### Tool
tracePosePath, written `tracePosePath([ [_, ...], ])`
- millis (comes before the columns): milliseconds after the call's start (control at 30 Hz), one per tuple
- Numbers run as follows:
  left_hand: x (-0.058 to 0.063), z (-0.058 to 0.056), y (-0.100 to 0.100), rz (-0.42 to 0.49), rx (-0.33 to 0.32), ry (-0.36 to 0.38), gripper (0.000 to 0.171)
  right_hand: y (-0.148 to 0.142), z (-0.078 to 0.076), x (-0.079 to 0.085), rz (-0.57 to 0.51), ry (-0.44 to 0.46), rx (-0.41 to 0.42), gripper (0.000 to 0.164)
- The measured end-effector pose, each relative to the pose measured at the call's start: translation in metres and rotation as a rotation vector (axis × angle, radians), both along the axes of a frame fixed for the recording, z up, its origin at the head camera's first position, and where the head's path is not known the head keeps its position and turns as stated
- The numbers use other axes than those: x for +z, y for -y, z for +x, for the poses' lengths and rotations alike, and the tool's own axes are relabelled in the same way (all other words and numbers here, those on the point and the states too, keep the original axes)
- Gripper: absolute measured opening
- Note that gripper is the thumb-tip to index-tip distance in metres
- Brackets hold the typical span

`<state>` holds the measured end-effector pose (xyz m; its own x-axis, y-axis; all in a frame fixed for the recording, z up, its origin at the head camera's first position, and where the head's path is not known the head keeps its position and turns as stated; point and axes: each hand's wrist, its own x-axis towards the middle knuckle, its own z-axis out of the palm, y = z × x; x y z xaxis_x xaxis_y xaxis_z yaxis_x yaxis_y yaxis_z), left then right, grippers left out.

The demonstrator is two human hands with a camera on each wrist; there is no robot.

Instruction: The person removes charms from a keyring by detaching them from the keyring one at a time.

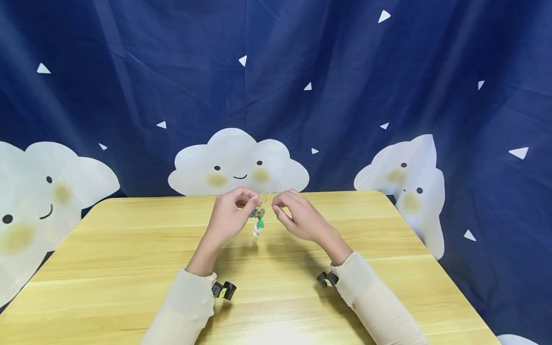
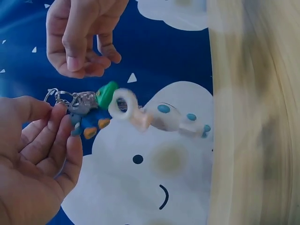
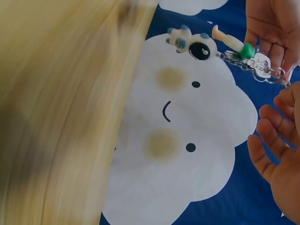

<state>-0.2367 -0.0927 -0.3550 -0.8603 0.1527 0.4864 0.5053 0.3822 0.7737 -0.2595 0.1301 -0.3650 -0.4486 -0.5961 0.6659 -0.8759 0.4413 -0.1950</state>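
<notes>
My left hand (image 1: 228, 215) pinches the metal ring of a keychain between thumb and fingers, above the far part of the table. Several charms dangle from it: in the left wrist view a green piece (image 2: 107, 95), a blue figure with orange feet (image 2: 91, 124) and a white figure with blue spots (image 2: 166, 116). The right wrist view shows that white figure's big black eye (image 3: 199, 51) and a silvery chain (image 3: 234, 61). My right hand (image 1: 299, 215) hovers just right of the ring, fingers loosely bent, apart from the charms.
A light wooden table (image 1: 151, 258) lies under both hands. Behind it hangs a dark blue curtain (image 1: 276, 96) printed with smiling white clouds and small triangles. Small black devices sit at the left cuff (image 1: 224, 290) and right cuff (image 1: 327, 279).
</notes>
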Motion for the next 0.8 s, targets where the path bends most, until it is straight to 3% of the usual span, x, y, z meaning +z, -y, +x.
tracePosePath([
  [233,0.004,0.003,0.0,-0.003,0.011,-0.01,0.011,0.009,0.008,0.0,-0.028,-0.029,-0.003,0.004],
  [433,0.006,0.005,-0.006,0.004,-0.012,-0.017,0.014,0.018,0.011,-0.005,-0.067,-0.102,-0.025,0.013],
  [567,0.005,0.005,-0.006,0.017,-0.004,-0.01,0.013,0.021,0.011,-0.008,-0.088,-0.136,-0.042,0.007],
  [800,0.004,0.003,-0.001,0.038,0.015,-0.001,0.012,0.019,0.011,-0.005,-0.109,-0.138,-0.059,0.003],
])
